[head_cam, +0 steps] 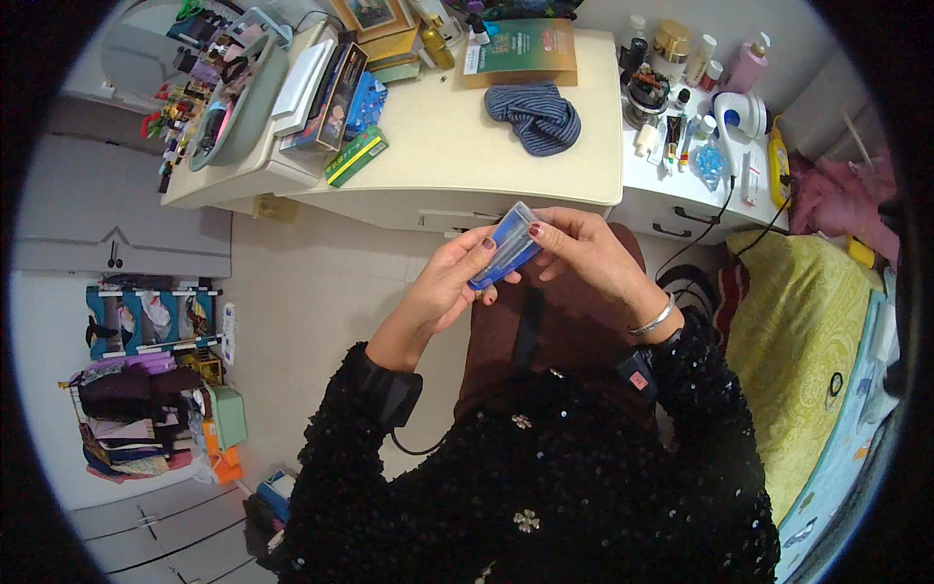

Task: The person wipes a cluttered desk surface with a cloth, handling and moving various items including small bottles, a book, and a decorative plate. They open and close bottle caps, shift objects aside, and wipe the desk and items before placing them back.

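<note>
Between both hands is a small blue case with a clear lid [506, 247], tilted above my lap. My left hand [461, 271] grips its lower left side, with the thumb lying on the lid. On the upper right, my right hand [584, 244] pinches the case near its far end, thumb on top. Slim items show faintly through the lid; what they are I cannot tell. A folded blue-grey ribbed knit item [534, 117] lies on the cream dressing table [430, 146] beyond the hands.
A green box [356, 156] and upright books [328, 95] stand at the table's left, beside a grey-green basin [244, 109]. A green-brown package [525, 51] lies at the back. Bottles and a white hair dryer [733, 117] crowd the white cabinet. At right is a bed with a yellow-green cover [788, 365].
</note>
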Action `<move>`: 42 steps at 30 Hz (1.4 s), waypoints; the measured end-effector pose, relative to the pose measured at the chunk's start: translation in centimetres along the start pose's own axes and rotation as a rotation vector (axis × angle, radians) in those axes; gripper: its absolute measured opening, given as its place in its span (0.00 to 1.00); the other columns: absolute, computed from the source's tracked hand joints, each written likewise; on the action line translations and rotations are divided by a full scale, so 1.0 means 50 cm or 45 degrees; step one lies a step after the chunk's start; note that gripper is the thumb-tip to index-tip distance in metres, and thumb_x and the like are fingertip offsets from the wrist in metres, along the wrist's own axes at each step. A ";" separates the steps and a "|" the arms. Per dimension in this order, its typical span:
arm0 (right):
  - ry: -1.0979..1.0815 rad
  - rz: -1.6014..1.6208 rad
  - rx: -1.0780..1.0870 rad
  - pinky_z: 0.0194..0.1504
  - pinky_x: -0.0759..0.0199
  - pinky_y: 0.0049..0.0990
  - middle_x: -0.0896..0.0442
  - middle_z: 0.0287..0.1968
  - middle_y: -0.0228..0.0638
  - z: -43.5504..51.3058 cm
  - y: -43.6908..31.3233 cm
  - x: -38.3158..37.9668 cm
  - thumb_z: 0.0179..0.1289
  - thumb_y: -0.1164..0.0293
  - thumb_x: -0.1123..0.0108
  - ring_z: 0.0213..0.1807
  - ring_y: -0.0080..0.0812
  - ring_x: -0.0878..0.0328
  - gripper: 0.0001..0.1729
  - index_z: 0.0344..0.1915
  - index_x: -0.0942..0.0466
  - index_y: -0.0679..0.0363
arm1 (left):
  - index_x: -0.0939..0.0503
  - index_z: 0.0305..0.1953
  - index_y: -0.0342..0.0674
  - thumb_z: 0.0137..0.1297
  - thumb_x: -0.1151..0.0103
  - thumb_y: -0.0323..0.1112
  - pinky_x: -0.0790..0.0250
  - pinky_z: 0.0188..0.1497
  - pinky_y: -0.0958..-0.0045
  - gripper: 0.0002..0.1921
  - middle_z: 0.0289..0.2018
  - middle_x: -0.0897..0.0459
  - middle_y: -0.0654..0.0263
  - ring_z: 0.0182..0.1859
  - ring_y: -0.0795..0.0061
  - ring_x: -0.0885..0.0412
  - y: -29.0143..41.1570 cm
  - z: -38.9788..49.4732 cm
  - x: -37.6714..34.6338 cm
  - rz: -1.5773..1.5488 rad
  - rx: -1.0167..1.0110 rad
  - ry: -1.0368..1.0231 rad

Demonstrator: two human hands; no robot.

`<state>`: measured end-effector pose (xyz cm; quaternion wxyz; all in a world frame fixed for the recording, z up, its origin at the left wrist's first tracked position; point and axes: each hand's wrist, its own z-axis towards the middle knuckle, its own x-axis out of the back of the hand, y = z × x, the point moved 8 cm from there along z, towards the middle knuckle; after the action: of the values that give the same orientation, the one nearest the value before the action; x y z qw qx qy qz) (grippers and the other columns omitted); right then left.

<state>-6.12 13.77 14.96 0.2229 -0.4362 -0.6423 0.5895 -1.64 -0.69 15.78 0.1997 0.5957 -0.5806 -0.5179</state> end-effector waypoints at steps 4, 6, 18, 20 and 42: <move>-0.023 -0.016 0.040 0.35 0.21 0.21 0.19 0.41 0.31 -0.001 0.008 -0.002 0.71 0.57 0.43 0.33 0.19 0.24 0.24 0.56 0.24 0.65 | 0.36 0.64 0.33 0.75 0.51 0.43 0.25 0.31 0.78 0.25 0.50 0.21 0.58 0.44 0.71 0.17 -0.002 -0.003 -0.003 0.044 -0.016 0.023; -0.021 -0.040 0.051 0.35 0.22 0.21 0.19 0.40 0.31 -0.002 0.007 0.001 0.70 0.57 0.42 0.33 0.20 0.24 0.24 0.55 0.24 0.66 | 0.36 0.64 0.32 0.75 0.50 0.43 0.25 0.31 0.79 0.25 0.50 0.21 0.58 0.44 0.72 0.17 -0.004 -0.002 -0.008 0.040 -0.027 -0.018; 0.118 0.038 -0.125 0.35 0.23 0.21 0.18 0.37 0.32 -0.006 0.006 0.022 0.71 0.57 0.44 0.33 0.20 0.22 0.21 0.48 0.22 0.65 | 0.38 0.65 0.35 0.74 0.49 0.37 0.22 0.38 0.75 0.24 0.53 0.21 0.56 0.47 0.68 0.17 0.003 -0.002 -0.032 0.014 -0.094 -0.023; 0.062 0.063 0.041 0.36 0.23 0.21 0.17 0.38 0.33 -0.007 -0.009 0.033 0.70 0.57 0.43 0.33 0.21 0.22 0.22 0.48 0.21 0.67 | 0.38 0.65 0.35 0.74 0.49 0.37 0.22 0.41 0.73 0.23 0.53 0.21 0.55 0.48 0.68 0.17 -0.001 0.002 -0.040 0.023 -0.040 -0.064; 0.537 -1.269 0.530 0.49 0.29 0.36 0.21 0.50 0.42 0.312 -0.053 0.181 0.55 0.68 0.39 0.52 0.49 0.27 0.18 0.46 0.23 0.62 | 0.31 0.55 0.28 0.72 0.48 0.31 0.26 0.59 0.59 0.16 0.53 0.23 0.48 0.55 0.57 0.21 0.036 0.111 0.116 -0.503 -0.257 0.240</move>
<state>-24.11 12.65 12.24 0.6778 -0.1360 -0.5824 0.4277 -8.43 -4.32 12.95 0.2064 0.7203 -0.3769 -0.5445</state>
